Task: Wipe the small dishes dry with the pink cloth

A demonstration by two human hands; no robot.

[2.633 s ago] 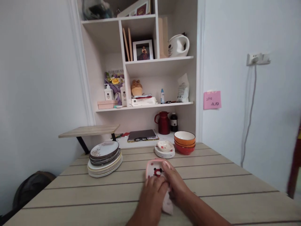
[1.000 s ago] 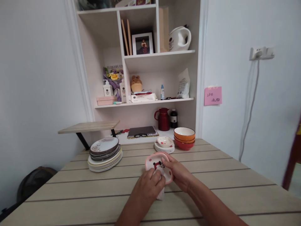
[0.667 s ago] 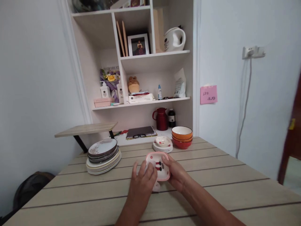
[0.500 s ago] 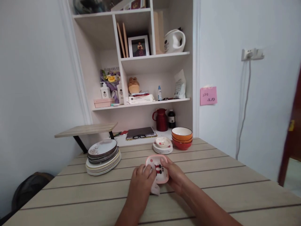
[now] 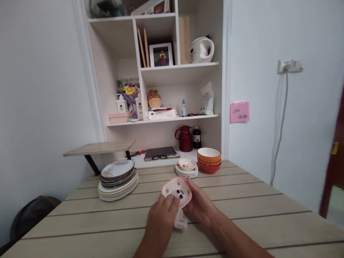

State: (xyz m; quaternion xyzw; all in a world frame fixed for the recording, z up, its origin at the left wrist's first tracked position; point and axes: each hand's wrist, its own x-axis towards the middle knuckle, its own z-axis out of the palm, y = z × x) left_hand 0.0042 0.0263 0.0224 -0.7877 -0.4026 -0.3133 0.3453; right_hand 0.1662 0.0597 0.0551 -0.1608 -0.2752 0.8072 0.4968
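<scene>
A small squarish bowl (image 5: 172,185), white inside with a pink rim, pink dots and a dark printed figure, is held above the table. My right hand (image 5: 200,206) grips its right side from below, with fingers hidden beneath it. My left hand (image 5: 163,216) is closed on a thin whitish cloth (image 5: 180,220), pressing it against the inside of the bowl at the near left. The cloth's loose end hangs down between my hands. Beyond the bowl, a similar small dish (image 5: 187,164) rests on a stack of little white plates (image 5: 187,174).
Nested orange and red bowls (image 5: 209,163) stand at the back right. A tall stack of plates (image 5: 118,181) sits at the left, by a raised wooden stand (image 5: 99,147). Behind the table (image 5: 242,208) are a red jug (image 5: 185,138), a dark bottle (image 5: 196,137) and shelves.
The bowl has turned and tilted in my right hand, shifting slightly left. My left fingers and the cloth have moved further into it. The camera view has shifted slightly.
</scene>
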